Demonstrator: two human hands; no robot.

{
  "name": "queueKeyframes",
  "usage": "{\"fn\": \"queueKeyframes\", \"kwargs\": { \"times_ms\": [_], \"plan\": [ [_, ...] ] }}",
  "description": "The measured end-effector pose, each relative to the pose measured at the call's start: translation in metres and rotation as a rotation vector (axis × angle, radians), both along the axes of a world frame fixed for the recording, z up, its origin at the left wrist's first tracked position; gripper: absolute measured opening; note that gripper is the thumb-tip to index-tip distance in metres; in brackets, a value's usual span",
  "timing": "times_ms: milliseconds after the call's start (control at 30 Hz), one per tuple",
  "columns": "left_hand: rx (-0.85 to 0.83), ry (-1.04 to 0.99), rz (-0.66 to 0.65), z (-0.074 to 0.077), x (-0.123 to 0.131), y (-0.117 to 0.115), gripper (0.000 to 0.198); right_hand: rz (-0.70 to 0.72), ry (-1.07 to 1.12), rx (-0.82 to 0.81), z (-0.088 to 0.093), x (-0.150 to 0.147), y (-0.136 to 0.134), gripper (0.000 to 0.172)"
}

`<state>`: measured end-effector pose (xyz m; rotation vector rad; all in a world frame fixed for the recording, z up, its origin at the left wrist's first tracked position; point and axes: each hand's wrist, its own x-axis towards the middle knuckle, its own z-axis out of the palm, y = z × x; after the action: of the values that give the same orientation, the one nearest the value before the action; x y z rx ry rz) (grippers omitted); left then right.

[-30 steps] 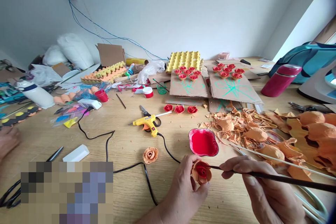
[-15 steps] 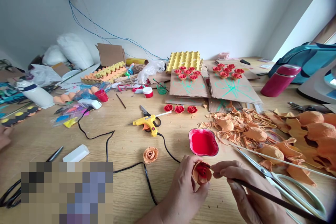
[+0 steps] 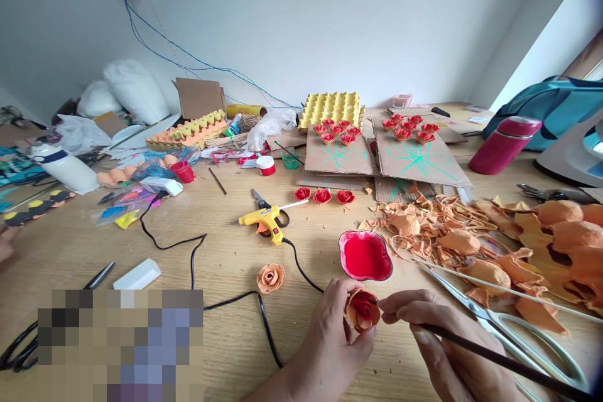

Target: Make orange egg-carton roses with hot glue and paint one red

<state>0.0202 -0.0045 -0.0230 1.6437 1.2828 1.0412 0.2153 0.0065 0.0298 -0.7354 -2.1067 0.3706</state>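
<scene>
Between the fingers and thumb of my left hand (image 3: 332, 339) is a carton flower (image 3: 362, 311), its centre red and its outer petals orange. My right hand (image 3: 445, 339) grips a dark paintbrush (image 3: 499, 358), whose tip reaches the flower's red middle. Just behind the flower stands a scalloped dish of red paint (image 3: 365, 255). An unpainted orange flower (image 3: 270, 277) lies to the left of my left hand. Three red flowers (image 3: 323, 195) sit in a row farther back.
A yellow glue gun (image 3: 266, 221) with a black cord rests on dark scissors. Orange carton scraps (image 3: 452, 232) and large scissors (image 3: 485, 314) lie right. Behind stand cardboard sheets (image 3: 419, 163) with red flowers and a red bottle (image 3: 505, 146). Another person's hand (image 3: 7, 242) shows at the left edge.
The brush and my right hand have shifted very slightly at the flower. My left hand holds the flower as before.
</scene>
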Motion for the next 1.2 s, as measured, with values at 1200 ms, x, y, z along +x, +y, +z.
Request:
{"fn": "queueKeyframes", "kwargs": {
  "times_ms": [1200],
  "plan": [
    [-0.142, -0.054, 0.072, 0.003, 0.002, 0.001, 0.030, -0.035, -0.009, 0.057, -0.013, 0.011, 0.002, 0.022]
  ]
}}
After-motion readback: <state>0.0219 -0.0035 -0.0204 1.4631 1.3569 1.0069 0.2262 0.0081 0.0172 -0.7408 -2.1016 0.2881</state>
